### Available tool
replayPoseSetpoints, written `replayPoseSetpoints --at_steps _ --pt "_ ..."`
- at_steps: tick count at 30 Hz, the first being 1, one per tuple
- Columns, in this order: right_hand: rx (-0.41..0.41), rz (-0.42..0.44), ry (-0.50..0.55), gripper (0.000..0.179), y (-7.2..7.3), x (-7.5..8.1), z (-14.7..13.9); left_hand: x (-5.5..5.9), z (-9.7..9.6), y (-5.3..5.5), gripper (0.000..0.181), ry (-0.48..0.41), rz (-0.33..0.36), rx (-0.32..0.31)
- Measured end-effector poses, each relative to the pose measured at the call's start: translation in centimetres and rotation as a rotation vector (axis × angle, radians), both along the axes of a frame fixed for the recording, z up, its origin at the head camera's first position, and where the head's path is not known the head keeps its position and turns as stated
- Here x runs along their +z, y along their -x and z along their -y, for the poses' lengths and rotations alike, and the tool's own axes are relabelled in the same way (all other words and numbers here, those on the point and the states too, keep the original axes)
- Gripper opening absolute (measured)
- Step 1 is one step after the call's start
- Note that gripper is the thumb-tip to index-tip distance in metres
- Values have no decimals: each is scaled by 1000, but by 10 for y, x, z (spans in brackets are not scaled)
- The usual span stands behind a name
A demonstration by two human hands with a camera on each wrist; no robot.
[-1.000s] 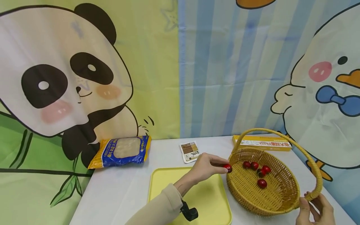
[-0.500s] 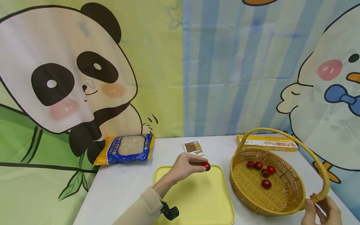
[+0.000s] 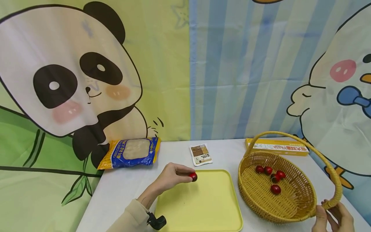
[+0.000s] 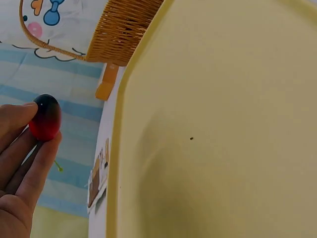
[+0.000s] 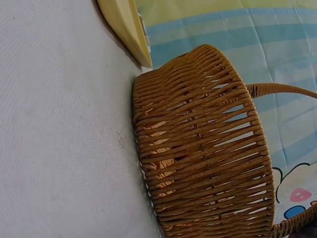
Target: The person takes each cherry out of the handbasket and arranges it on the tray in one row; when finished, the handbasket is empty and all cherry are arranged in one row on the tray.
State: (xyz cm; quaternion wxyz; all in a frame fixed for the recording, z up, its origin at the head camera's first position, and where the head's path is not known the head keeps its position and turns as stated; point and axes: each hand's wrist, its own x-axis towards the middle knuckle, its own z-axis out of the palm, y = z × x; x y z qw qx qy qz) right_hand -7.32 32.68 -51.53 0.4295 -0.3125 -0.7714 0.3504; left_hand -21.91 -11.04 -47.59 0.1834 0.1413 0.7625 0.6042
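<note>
My left hand (image 3: 171,176) pinches a dark red cherry (image 3: 193,177) between thumb and fingertips, above the far left part of a yellow tray (image 3: 208,201). In the left wrist view the cherry (image 4: 45,118) looks nearly black at one end, and a bit of green stem shows below the fingers. At the right, my right hand (image 3: 334,217) grips the near foot of the handle of a wicker basket (image 3: 252,199). Several cherries (image 3: 275,189) lie inside on the basket's floor. The basket's woven side (image 5: 203,144) fills much of the right wrist view.
A blue and yellow pasta bag (image 3: 134,152) lies at the table's back left. Behind the tray is a small white and brown packet (image 3: 201,154). A long yellow box (image 3: 278,147) sits behind the basket. A printed curtain (image 3: 220,71) hangs along the table's back edge.
My left hand has moved left with the cherry, from beside the basket's rim to over the tray. The right hand keeps its hold on the handle. The head view has shifted slightly.
</note>
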Motion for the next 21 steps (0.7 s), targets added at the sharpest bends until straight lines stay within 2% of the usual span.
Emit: replayPoseSetpoints --at_steps 14,21 --pt "-13 -20 -9 47 0 7 3 -28 44 0 32 41 18 7" --pt "-2 -44 -13 47 -1 16 11 -37 66 3 32 145 7 -7"
